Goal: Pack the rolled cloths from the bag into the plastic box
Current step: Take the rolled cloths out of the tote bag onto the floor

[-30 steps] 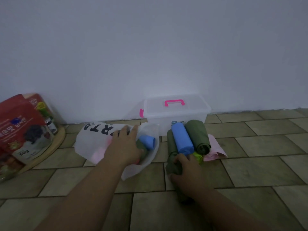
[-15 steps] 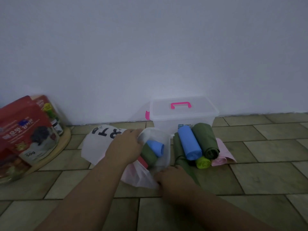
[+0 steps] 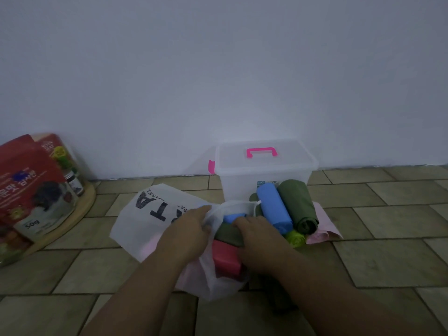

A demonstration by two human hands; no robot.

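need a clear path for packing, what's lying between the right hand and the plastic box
Not bare. In the head view a blue roll lies on the floor between the right hand and the plastic box, with a dark green roll beside it.

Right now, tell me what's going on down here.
A person is emptying a white bag on the tiled floor. The left hand holds its mouth open; the right hand reaches in onto the rolled cloths there. A blue roll and a green roll lie before the plastic box, whose lid is on.
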